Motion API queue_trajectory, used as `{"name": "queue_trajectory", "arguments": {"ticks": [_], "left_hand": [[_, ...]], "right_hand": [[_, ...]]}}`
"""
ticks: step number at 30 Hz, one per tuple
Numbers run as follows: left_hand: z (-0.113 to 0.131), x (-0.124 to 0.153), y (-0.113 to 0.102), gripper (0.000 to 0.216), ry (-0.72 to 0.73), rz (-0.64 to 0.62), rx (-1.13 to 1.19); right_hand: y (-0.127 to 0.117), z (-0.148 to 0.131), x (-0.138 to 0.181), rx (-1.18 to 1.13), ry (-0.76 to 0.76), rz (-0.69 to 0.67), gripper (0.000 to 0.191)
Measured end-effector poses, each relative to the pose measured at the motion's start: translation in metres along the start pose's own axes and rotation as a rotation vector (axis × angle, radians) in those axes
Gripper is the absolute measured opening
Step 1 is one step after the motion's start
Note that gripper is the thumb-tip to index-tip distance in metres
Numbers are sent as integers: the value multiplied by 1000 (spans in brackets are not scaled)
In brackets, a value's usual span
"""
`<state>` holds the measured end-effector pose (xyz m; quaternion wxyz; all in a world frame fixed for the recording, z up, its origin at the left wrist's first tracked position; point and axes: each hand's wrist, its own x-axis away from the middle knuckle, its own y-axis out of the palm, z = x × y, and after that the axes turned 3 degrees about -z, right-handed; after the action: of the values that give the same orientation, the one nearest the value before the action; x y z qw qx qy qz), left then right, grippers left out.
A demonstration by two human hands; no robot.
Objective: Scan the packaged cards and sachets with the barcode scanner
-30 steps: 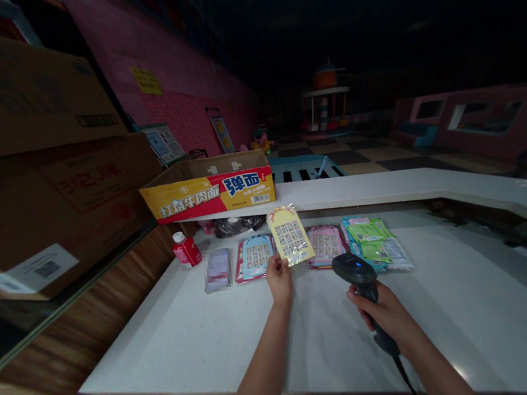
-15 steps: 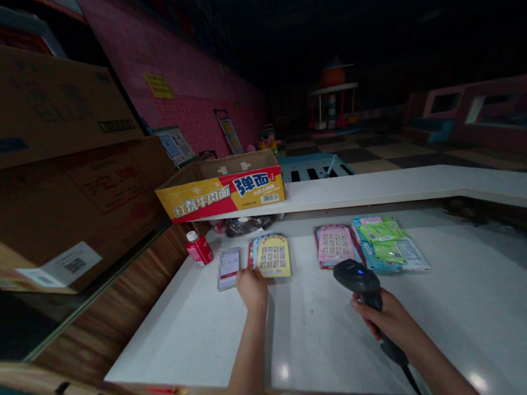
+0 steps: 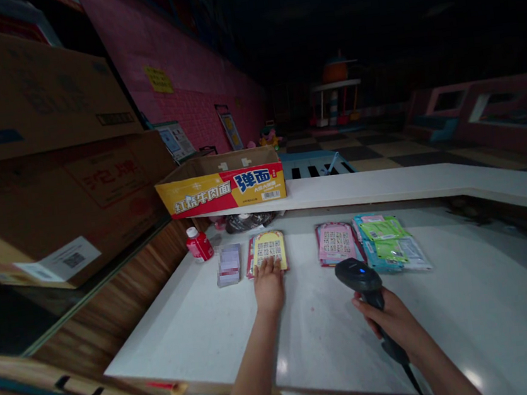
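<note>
The yellow packet (image 3: 270,246), printed with a grid of codes, is laid face up on the left-hand stack, at the far side of the white counter (image 3: 327,342). Its near end is covered by the left hand (image 3: 269,289), whose fingers are stretched out flat over it, only slightly parted; nothing is seen to be gripped by them. A second ago the packet was held up by that hand between the two stacks, and the blue packet beneath could be seen; now it is set down and the blue one is mostly hidden. The handling of this packet thus seems finished, or nearly so. Compared with half a second ago, the hand is shifted rightward from the stack's near left corner onto the packet, and the pile's edges look more even.

The black scanner (image 3: 358,275), its blue light lit, is held by its handle in the right hand (image 3: 394,316), with the fingers wrapped around it; little change is seen there. Beyond it, the stack topped by the pink packet (image 3: 336,243) is left lying, with the green packets (image 3: 384,229) just to its right. To the left of the yellow packet, a phone (image 3: 229,266) and a red bottle (image 3: 199,246) are placed.
</note>
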<state>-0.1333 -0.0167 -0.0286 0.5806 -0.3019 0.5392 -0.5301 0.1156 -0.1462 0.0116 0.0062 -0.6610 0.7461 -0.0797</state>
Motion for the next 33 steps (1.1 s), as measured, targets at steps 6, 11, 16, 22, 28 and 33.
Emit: {"name": "queue_trajectory", "arguments": {"ticks": [6,11,16,22,28,33], "left_hand": [[-3,0,2,46,-49,31,-7],[2,-1,-2,43,-3,95,34],[28,-14,-3,35,71,99,194],[83,-48,18,26,1,-56,422],[120,-73,33,37,-200,-95,483],[124,-77,31,45,-285,-143,441]], "right_hand": [[1,0,0,-13,20,23,37],[-6,2,-1,-38,24,23,37],[-21,6,-7,-93,34,24,40],[-34,5,-4,-137,54,86,40],[-42,8,0,-130,22,134,37],[-44,11,1,-130,13,170,37]]}}
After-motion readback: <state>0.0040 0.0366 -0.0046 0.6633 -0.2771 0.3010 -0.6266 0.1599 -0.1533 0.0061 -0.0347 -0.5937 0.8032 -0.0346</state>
